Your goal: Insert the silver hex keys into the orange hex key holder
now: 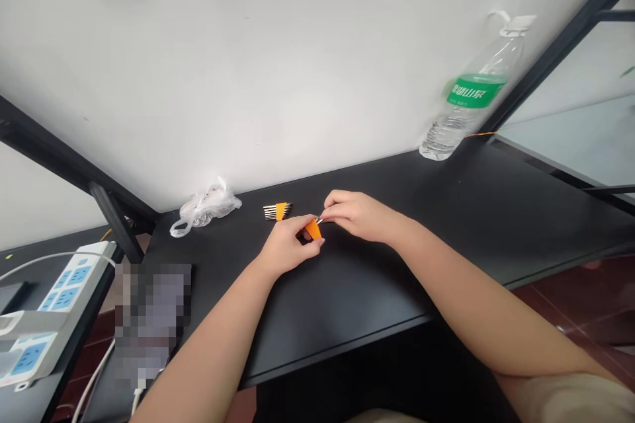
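Note:
My left hand (pixel 290 248) is closed on a small orange holder (pixel 313 230), gripped between thumb and fingers above the black table. My right hand (pixel 354 213) pinches a thin dark metal rod (pixel 320 219), which looks like a hex key, at the holder's upper edge. Whether the rod's end sits inside the holder I cannot tell, as fingers partly cover it. Just beyond my left hand, a second orange holder (pixel 281 211) lies on the table, with several slim metal rods through it side by side.
A crumpled clear plastic bag (pixel 208 205) rests near the wall. At the back right stands a water bottle (pixel 464 99) with a green label. A white power strip (pixel 64 304) and a blurred-out flat object (pixel 161 310) are on the left. Black frame bars flank the table (pixel 337 304).

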The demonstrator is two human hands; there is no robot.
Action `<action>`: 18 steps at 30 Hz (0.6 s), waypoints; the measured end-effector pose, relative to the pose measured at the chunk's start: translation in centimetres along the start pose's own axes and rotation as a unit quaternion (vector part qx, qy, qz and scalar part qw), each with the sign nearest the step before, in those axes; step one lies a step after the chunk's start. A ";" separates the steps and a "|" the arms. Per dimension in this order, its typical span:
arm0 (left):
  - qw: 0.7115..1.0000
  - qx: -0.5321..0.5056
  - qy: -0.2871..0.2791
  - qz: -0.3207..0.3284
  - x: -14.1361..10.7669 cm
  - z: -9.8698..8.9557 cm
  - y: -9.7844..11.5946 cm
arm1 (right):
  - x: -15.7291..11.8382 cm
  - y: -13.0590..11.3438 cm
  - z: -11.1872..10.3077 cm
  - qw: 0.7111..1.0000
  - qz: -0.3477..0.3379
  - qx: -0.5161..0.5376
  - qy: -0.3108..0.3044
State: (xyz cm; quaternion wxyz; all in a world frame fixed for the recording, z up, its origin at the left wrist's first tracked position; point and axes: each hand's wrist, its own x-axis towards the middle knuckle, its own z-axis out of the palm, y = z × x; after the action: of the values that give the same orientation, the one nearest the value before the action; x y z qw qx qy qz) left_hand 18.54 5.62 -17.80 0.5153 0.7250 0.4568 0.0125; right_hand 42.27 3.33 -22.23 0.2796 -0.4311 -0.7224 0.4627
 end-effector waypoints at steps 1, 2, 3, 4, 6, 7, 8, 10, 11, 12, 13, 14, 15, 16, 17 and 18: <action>1.000 -0.009 -0.003 0.003 0.0 0.0 0.1 | 0.1 -0.4 0.2 1.000 -0.005 0.009 -0.007; 1.000 -0.020 -0.005 0.006 0.0 0.0 0.2 | 0.3 -0.8 0.5 1.000 -0.007 0.023 -0.012; 0.999 -0.033 -0.004 0.009 0.0 0.0 0.2 | 0.5 -1.1 0.6 0.999 -0.006 0.042 -0.012; 0.999 -0.048 0.002 0.009 0.0 0.1 0.2 | 0.6 -1.2 0.7 0.998 -0.001 0.065 -0.009; 0.996 -0.083 0.016 0.005 0.0 0.2 0.0 | 0.8 -1.2 0.7 0.994 0.025 0.106 0.003; 0.994 -0.104 0.022 0.001 0.0 0.2 0.0 | 0.9 -1.0 0.7 0.992 0.044 0.121 0.007; 0.992 -0.126 0.026 -0.004 0.0 0.3 -0.1 | 0.9 -0.8 0.7 0.989 0.064 0.136 0.005; 0.986 -0.167 0.023 -0.012 -0.1 0.5 -0.2 | 0.9 -0.2 0.7 0.976 0.110 0.188 -0.012; 0.983 -0.183 0.021 -0.017 -0.2 0.5 -0.3 | 0.9 0.0 0.9 0.964 0.131 0.228 -0.022; 0.980 -0.196 0.019 -0.021 -0.2 0.6 -0.3 | 0.9 0.2 1.0 0.950 0.149 0.274 -0.029; 0.978 -0.205 0.019 -0.027 -0.2 0.6 -0.3 | 0.9 0.3 1.3 0.933 0.163 0.318 -0.029; 0.976 -0.214 0.019 -0.034 -0.2 0.7 -0.2 | 1.0 0.3 1.5 0.919 0.171 0.355 -0.022; 0.974 -0.222 0.018 -0.041 -0.2 0.7 -0.2 | 1.0 0.3 1.8 0.907 0.175 0.382 -0.010; 0.971 -0.232 0.014 -0.045 -0.1 0.6 -0.1 | 1.1 0.2 2.0 0.899 0.176 0.402 0.004; 0.969 -0.243 0.005 -0.045 -0.1 0.6 0.0 | 1.1 0.1 2.3 0.891 0.177 0.417 0.019; 0.967 -0.252 -0.007 -0.043 0.0 0.5 0.1 | 1.2 0.0 2.5 0.884 0.178 0.430 0.036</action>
State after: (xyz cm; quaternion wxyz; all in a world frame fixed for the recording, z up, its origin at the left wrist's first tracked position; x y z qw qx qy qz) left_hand 18.87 5.25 -18.02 0.6851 0.5511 0.4658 0.0998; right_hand 39.73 3.31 -23.22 0.3761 -0.4066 -0.3528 0.7542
